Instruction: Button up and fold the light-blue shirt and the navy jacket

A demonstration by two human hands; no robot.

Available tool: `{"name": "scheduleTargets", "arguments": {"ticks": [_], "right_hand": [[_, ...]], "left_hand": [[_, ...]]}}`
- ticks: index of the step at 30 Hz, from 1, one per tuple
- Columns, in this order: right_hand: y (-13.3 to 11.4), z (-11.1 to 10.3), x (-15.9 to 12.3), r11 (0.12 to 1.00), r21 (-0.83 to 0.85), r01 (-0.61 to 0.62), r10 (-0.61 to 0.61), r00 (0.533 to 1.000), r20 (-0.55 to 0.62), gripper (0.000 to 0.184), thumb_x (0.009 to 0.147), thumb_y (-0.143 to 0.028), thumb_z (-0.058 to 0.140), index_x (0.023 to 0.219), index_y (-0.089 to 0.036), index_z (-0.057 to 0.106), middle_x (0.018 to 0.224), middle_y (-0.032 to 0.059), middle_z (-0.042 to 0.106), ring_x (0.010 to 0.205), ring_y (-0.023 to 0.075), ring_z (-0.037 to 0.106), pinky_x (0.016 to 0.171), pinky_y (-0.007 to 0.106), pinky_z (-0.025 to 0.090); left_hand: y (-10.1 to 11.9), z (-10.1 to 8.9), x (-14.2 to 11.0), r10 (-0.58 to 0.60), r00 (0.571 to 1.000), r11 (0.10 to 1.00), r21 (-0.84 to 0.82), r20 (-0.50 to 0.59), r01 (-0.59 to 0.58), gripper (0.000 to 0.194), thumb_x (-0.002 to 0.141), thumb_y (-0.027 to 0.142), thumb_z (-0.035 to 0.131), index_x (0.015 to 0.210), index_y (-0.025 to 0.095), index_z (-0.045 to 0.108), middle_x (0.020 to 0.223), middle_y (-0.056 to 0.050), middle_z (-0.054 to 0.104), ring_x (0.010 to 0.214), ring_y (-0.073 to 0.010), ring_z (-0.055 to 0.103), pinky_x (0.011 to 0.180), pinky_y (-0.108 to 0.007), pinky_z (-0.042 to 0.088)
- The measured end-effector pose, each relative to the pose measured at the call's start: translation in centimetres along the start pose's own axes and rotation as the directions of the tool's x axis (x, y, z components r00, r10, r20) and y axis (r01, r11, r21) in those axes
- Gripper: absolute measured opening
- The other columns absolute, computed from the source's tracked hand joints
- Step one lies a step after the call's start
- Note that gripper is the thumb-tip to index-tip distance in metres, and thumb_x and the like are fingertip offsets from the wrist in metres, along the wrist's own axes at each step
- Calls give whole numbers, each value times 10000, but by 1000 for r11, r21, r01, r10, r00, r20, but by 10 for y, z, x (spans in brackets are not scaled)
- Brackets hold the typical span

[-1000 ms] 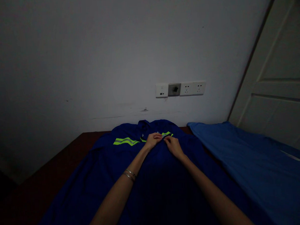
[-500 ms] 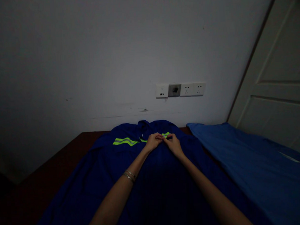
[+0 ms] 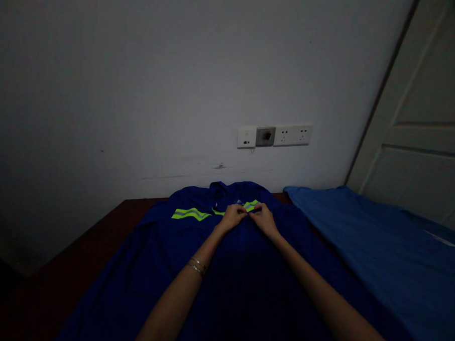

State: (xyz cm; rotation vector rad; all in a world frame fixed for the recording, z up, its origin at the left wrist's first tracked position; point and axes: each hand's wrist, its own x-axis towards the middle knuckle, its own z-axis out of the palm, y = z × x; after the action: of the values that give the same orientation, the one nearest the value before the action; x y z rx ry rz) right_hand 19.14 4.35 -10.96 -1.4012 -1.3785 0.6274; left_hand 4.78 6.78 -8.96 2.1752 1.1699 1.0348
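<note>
Our two hands, the left hand (image 3: 233,216) and the right hand (image 3: 263,219), meet at the far middle of one dark blue jacket (image 3: 167,263), fingertips pinching its front. Two bracelets (image 3: 197,266) circle our left wrist. One lighter blue cloth (image 3: 381,234) lies to the right.

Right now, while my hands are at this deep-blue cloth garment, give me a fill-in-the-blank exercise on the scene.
Silver metal bracelets circle the person's ____ wrist. White rectangular sockets are mounted on the pale, flat ____. The lighter-blue cloth lies to the ____ of the deep-blue striped garment.

Missing words: left; wall; right.
</note>
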Motion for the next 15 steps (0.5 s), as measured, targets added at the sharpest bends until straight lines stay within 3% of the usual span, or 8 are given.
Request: {"name": "scheduleTargets", "arguments": {"ticks": [9,15], "right_hand": [[-2,0,1,999,-37,5,-6,1000,-15,242,587,-230,540,809,-221,444,565,-51,576,560,172,602,513,239,422],[0,0,2,1000,-13,8,-7,999,34,249,604,-207,534,843,-210,463,548,-66,575,503,147,580,485,220,413]], "left_hand": [[-5,-1,-1,192,976,961,180,101,-208,165,754,81,532,783,160,674,820,-58,658,828,-179,574,770,-261,418],[-4,-3,-5,288,945,914,248,158,-320,186,792,83,473,805,159,642,856,-74,622,889,-186,525,825,-275,400]]}}
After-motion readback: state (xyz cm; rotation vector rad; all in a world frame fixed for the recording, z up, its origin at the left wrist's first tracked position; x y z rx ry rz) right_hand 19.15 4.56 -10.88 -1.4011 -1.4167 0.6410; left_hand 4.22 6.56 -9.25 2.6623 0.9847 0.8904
